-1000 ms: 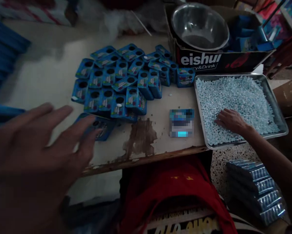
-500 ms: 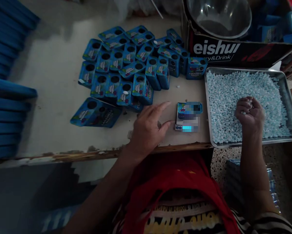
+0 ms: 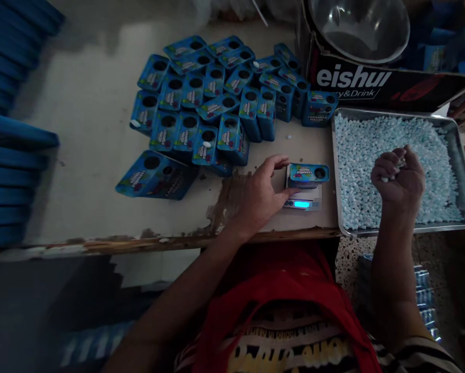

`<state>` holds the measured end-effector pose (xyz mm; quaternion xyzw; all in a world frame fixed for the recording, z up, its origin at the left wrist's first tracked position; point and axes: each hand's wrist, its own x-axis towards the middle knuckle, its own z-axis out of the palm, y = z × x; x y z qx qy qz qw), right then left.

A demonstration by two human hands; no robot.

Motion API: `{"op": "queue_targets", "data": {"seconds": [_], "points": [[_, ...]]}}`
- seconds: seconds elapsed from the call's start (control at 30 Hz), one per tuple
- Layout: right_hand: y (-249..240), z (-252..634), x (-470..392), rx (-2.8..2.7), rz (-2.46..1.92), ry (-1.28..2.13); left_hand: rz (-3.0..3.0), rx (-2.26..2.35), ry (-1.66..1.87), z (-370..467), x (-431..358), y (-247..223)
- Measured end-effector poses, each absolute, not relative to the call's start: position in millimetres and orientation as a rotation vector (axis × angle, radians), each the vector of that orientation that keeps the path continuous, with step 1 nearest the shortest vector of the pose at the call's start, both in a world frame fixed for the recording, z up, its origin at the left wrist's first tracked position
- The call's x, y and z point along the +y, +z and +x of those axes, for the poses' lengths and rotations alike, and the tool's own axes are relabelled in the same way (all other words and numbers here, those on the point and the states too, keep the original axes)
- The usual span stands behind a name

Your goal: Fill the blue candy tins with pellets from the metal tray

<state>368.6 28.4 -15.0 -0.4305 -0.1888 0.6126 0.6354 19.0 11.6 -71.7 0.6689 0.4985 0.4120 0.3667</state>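
Note:
A blue candy box (image 3: 308,174) with a round hole in its top stands on a small digital scale (image 3: 314,194) with a lit blue display. My left hand (image 3: 269,191) is at the left side of that box and scale, thumb and fingers apart. Whether its fingertips touch the box cannot be made out. Over a metal tray (image 3: 336,171) full of small pale blue and white candies (image 3: 357,171), my right hand (image 3: 398,173) is curled, palm up, around a few candies (image 3: 401,161).
Many blue candy boxes (image 3: 193,90) crowd the table left of the scale; a few loose candies lie among them. A black cardboard box (image 3: 349,83) holding a steel bowl (image 3: 360,31) stands behind the tray. Blue stacked packs (image 3: 13,181) line the left side.
My left hand has moved right, up to the box on the scale, with its fingers curving inward. My right hand stays over the tray, still curled around candies. The view has shifted slightly.

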Motion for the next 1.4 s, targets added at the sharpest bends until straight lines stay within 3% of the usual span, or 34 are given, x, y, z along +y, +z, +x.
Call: {"op": "queue_targets", "data": {"seconds": [0.23,0.3,0.43,0.53,0.97,1.1,1.23,1.4], "points": [[-15,340,1,-1.116,-1.523,0.613,1.919,1.033,1.068,41,28,-69],[-23,329,-4,-1.004,-1.474,0.683,2.155,0.925,1.077,52,35,-58],[-46,308,-6,-0.511,-1.155,1.274,2.543,0.750,1.097,83,51,-38],[-53,300,-10,-0.341,-1.011,1.455,2.584,0.728,1.080,102,59,-36],[-46,304,-27,-0.310,-0.975,1.492,1.863,1.021,1.287,88,50,-66],[-33,301,-26,-0.412,-1.048,1.482,1.571,1.117,1.199,68,34,-72],[-10,288,-26,-0.724,-1.158,1.357,1.434,1.149,1.128,50,12,-83],[16,263,-19,-1.575,-1.311,0.948,1.354,1.088,1.126,45,4,-98]]}}
